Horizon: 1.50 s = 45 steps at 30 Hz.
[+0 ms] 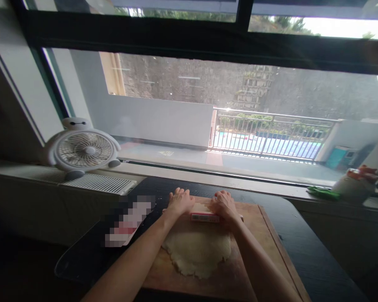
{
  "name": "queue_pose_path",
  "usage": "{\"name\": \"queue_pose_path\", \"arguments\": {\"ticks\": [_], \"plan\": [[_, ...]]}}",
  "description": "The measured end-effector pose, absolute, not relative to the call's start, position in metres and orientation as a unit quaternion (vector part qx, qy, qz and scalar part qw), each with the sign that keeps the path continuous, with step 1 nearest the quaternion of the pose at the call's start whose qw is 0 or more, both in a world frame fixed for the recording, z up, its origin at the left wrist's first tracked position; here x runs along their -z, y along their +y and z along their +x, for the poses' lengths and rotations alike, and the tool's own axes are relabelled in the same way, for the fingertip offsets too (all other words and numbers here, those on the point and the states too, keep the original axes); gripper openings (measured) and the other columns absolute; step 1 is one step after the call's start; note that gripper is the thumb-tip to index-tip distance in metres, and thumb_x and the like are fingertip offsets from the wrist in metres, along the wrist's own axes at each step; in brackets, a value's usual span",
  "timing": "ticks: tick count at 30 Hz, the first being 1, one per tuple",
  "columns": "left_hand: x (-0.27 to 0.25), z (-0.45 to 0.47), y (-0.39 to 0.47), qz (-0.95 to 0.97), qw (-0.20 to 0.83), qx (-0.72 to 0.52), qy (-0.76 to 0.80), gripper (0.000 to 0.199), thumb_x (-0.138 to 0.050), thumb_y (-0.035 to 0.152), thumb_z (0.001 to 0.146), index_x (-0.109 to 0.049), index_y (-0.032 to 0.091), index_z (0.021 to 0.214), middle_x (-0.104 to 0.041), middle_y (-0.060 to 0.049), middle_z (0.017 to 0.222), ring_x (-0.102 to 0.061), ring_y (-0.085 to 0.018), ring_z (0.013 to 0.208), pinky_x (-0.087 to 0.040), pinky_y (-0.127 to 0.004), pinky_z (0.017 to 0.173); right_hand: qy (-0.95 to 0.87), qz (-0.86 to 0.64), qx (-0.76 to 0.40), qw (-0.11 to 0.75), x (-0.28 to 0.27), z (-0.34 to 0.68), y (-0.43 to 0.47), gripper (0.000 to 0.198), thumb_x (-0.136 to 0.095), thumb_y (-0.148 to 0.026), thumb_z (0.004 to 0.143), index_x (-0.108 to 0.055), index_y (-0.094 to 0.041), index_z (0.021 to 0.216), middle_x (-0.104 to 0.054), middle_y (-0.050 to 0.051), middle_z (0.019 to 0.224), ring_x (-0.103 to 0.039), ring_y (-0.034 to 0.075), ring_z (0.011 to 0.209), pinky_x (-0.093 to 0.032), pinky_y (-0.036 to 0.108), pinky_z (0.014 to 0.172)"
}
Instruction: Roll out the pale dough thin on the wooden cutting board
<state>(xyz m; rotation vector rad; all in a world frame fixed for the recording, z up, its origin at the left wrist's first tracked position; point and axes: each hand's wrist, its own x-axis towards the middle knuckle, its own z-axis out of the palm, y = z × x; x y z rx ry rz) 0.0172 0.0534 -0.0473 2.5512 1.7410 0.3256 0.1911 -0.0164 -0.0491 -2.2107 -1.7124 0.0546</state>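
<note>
Saw rolling pin (205, 215) — cylindrical, mostly hidden by hands, w/ printed label (196, 217) round its middle, white edged in red. Found it lying across far part of dough sheet (197, 251), over wooden cutting board (267, 243). Noted dough as pale cream, matte, flat, roughly oval, w/ ragged, cracked near edge. Noted board as warm brown, smooth, blotchy, w/ straight strip along R side. Saw black tabletop (305, 235) beneath, faintly streaked, corners rounded.

Read pin's long axis as L to R across view, approx. parallel to windowsill (239, 181), R end a touch nearer the wearer. Saw one end pointing L just beside left hand (182, 202), other pointing R by right wrist.

Had left hand palm down, fingers close together & bent over pin; had right hand (223, 204) likewise on other half, fingers curled. Saw hands apart, label betw. them. Couldn't see thumbs, couldn't tell how tight.

L of board, saw pixelated oblong item (129, 222) on tabletop. Beyond, saw white fan (89, 150) w/ round grille & figure-like head, near slatted white grating (101, 183). On sill at R, saw crumpled green item (323, 193) — material unclear. Thru glass, saw metal railing (272, 134) w/ thin upright bars.
</note>
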Motion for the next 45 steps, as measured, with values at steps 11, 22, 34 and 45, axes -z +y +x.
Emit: {"name": "queue_pose_path", "arguments": {"ticks": [11,22,34,45], "plan": [[0.051,0.003,0.003,0.83,-0.033,-0.158,0.533,0.036,-0.034,0.042,0.084,-0.061,0.023,0.098,-0.059,-0.008,0.114,-0.04,-0.027,0.117,-0.024,-0.048,0.099,-0.605,-0.769,0.014,0.207,0.048,0.169,-0.074,0.031,-0.031,-0.034,0.088,-0.058,-0.022,0.099,-0.056,0.008,0.106,-0.046,0.021,0.1,-0.032,0.031,0.084],[0.049,0.006,0.015,0.829,-0.006,-0.127,0.545,0.041,-0.033,0.045,0.083,-0.062,0.021,0.099,-0.059,-0.01,0.112,-0.044,-0.028,0.112,-0.028,-0.051,0.095,-0.595,-0.779,-0.005,0.197,0.045,0.172,-0.064,0.031,-0.033,-0.034,0.086,-0.06,-0.02,0.095,-0.058,0.009,0.103,-0.048,0.022,0.097,-0.034,0.032,0.079],[0.055,0.022,0.068,0.82,0.005,-0.112,0.561,0.034,-0.041,0.038,0.078,-0.061,0.017,0.097,-0.059,-0.013,0.108,-0.044,-0.028,0.112,-0.034,-0.046,0.092,-0.589,-0.788,-0.036,0.177,0.056,0.194,-0.005,0.037,-0.041,-0.034,0.082,-0.056,-0.017,0.112,-0.056,0.012,0.109,-0.049,0.025,0.102,-0.034,0.032,0.081],[0.046,0.007,0.005,0.825,-0.028,-0.147,0.545,0.035,-0.035,0.041,0.084,-0.063,0.023,0.094,-0.06,-0.008,0.111,-0.043,-0.027,0.113,-0.028,-0.047,0.098,-0.595,-0.777,0.02,0.205,0.046,0.168,-0.068,0.031,-0.033,-0.034,0.087,-0.06,-0.021,0.096,-0.057,0.009,0.105,-0.047,0.023,0.101,-0.032,0.035,0.086]]}}
